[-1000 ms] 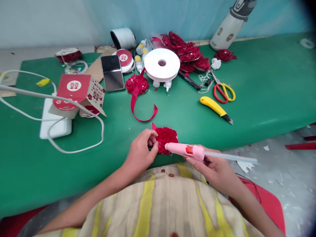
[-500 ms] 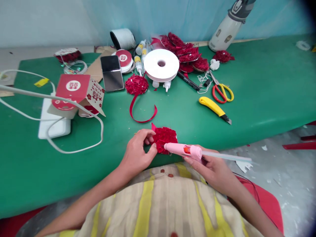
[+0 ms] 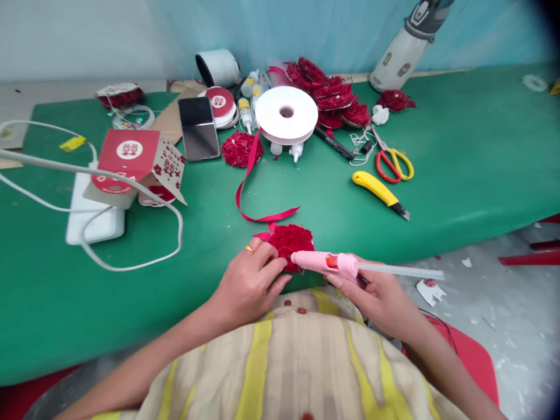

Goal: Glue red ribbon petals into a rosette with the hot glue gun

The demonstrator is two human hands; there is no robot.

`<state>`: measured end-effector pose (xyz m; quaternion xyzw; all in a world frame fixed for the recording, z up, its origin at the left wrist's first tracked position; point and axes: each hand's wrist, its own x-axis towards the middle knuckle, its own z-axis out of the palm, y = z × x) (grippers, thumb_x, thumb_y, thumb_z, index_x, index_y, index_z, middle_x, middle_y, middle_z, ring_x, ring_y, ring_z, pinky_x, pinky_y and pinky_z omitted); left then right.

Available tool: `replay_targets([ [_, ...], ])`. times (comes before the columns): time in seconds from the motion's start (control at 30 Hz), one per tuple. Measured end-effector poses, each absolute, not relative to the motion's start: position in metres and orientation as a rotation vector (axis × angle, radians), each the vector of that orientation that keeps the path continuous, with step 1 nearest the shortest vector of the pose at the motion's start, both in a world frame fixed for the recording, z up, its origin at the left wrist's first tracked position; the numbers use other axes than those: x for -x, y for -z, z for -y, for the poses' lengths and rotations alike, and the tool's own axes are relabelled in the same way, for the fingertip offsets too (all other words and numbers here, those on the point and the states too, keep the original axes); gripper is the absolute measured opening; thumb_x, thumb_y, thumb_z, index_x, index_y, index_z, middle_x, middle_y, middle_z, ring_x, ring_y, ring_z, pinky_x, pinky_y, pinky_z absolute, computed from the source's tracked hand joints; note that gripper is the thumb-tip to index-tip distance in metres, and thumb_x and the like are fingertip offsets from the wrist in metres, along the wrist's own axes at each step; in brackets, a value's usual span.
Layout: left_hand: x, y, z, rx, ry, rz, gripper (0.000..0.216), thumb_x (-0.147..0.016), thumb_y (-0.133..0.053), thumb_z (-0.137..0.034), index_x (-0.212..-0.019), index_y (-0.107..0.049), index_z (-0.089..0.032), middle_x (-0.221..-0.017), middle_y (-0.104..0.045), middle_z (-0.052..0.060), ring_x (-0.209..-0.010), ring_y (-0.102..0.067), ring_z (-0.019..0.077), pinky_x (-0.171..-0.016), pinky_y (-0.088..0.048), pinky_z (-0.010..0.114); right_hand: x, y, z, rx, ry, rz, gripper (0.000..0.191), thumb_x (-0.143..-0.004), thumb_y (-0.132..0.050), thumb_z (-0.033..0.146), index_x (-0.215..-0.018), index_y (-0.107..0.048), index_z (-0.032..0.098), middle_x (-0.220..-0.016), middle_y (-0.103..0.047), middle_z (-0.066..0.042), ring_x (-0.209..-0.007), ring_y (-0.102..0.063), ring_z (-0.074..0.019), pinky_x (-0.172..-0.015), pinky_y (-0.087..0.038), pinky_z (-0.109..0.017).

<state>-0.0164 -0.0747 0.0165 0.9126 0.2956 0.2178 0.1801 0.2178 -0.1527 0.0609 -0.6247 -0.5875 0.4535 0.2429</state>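
Observation:
My right hand [image 3: 371,291] is closed around the handle of a pink glue gun [image 3: 324,263], a clear glue stick [image 3: 402,270] jutting from its back end. The gun's nozzle points left and meets the dark red fabric rosette [image 3: 295,238] at the table's front edge. My left hand [image 3: 254,280], with a ring on one finger, has its bent fingers pressed on the rosette's left side, close to the nozzle. Just beyond the rosette lies the loose end of a red ribbon [image 3: 241,204], which runs up to a white spool [image 3: 286,99].
A yellow utility knife [image 3: 374,188], scissors [image 3: 396,163] and a black marker [image 3: 335,144] lie to the right. Behind are a pile of red rosettes [image 3: 328,90] and a tilted bottle [image 3: 400,55]. A phone [image 3: 199,128], red box [image 3: 131,157] and white cable [image 3: 175,245] occupy the left.
My left hand has shifted right and its fingers now bend over the rosette near the nozzle. The ribbon's loose end has moved toward the rosette. The glue gun has hardly moved.

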Motion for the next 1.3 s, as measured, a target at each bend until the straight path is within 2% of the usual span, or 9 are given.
replay_targets([
  [0.17, 0.016, -0.013, 0.075, -2.605, -0.693, -0.833, 0.011, -0.084, -0.055, -0.009, -0.087, -0.063, -0.016, -0.08, -0.058, 0.007, -0.074, -0.044, 0.0193, -0.065, -0.041, 0.032, -0.218, -0.062, 0.152, 1.722, -1.243, 1.603, 0.024, -0.093, -0.054, 0.037, -0.107, -0.067, 0.022, -0.092, -0.072, -0.001, -0.079, -0.064, -0.0191, -0.063, -0.046, -0.025],
  [0.57, 0.017, -0.007, 0.077, -2.458, -0.707, -0.812, 0.014, -0.084, -0.054, -0.006, -0.091, -0.064, -0.014, -0.085, -0.057, 0.008, -0.078, -0.045, 0.0186, -0.069, -0.04, 0.033, -0.217, -0.062, 0.151, 1.742, -1.234, 1.609, 0.022, -0.094, -0.053, 0.037, -0.098, -0.066, 0.02, -0.084, -0.068, 0.0, -0.074, -0.058, -0.0162, -0.06, -0.041, -0.024],
  [0.87, 0.026, 0.0, 0.071, -2.237, -0.686, -0.762, 0.017, -0.088, -0.053, -0.006, -0.092, -0.064, -0.018, -0.085, -0.056, 0.005, -0.08, -0.048, 0.0158, -0.072, -0.039, 0.031, -0.215, -0.067, 0.145, 1.704, -1.186, 1.676, 0.019, -0.094, -0.053, 0.034, -0.102, -0.065, 0.021, -0.085, -0.065, 0.0, -0.072, -0.056, -0.0144, -0.064, -0.042, -0.023],
  [1.03, 0.025, 0.003, 0.07, -2.223, -0.737, -0.737, 0.018, -0.087, -0.053, -0.005, -0.091, -0.064, -0.018, -0.083, -0.056, 0.004, -0.079, -0.049, 0.0155, -0.071, -0.039, 0.03, -0.215, -0.07, 0.145, 1.674, -1.151, 1.71, 0.019, -0.094, -0.054, 0.031, -0.105, -0.065, 0.021, -0.092, -0.066, -0.001, -0.075, -0.057, -0.0143, -0.067, -0.043, -0.023],
  [1.3, 0.022, 0.003, 0.074, -2.178, -0.763, -0.756, 0.018, -0.086, -0.055, -0.005, -0.094, -0.063, -0.019, -0.084, -0.057, 0.004, -0.08, -0.05, 0.0155, -0.073, -0.041, 0.031, -0.218, -0.065, 0.152, 1.722, -1.191, 1.603, 0.021, -0.093, -0.054, 0.036, -0.1, -0.067, 0.021, -0.089, -0.067, -0.001, -0.074, -0.057, -0.0158, -0.066, -0.044, -0.025],
])
